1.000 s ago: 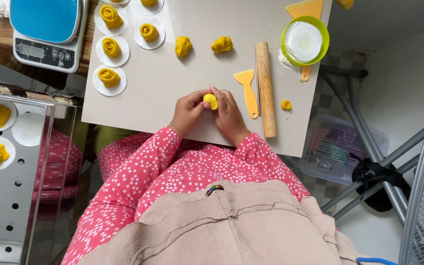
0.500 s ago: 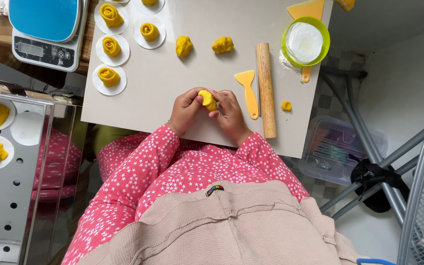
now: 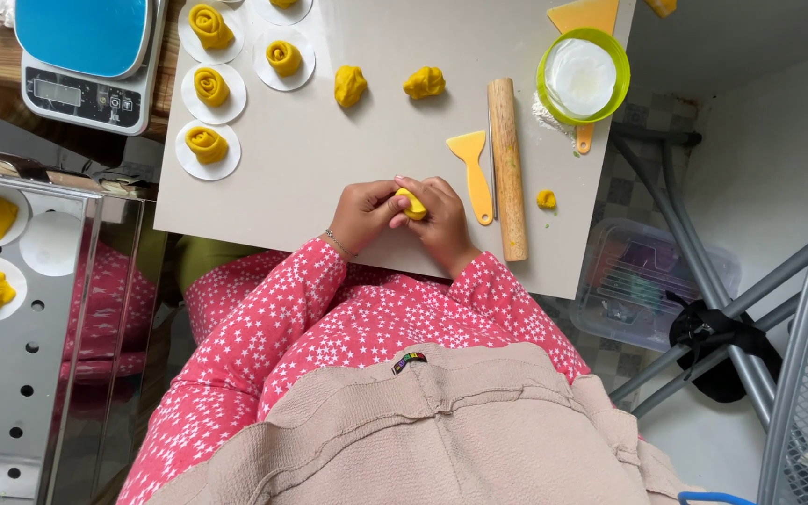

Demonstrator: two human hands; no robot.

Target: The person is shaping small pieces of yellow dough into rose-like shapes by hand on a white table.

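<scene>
Both hands, left hand (image 3: pixel 365 210) and right hand (image 3: pixel 441 217), pinch the yellow dough piece (image 3: pixel 412 203) between fingertips.

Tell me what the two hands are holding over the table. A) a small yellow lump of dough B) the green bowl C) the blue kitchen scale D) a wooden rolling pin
A: the left hand and right hand pinch a small yellow dough lump between their fingers, while the rolling pin lies untouched to their right on the table.
</scene>
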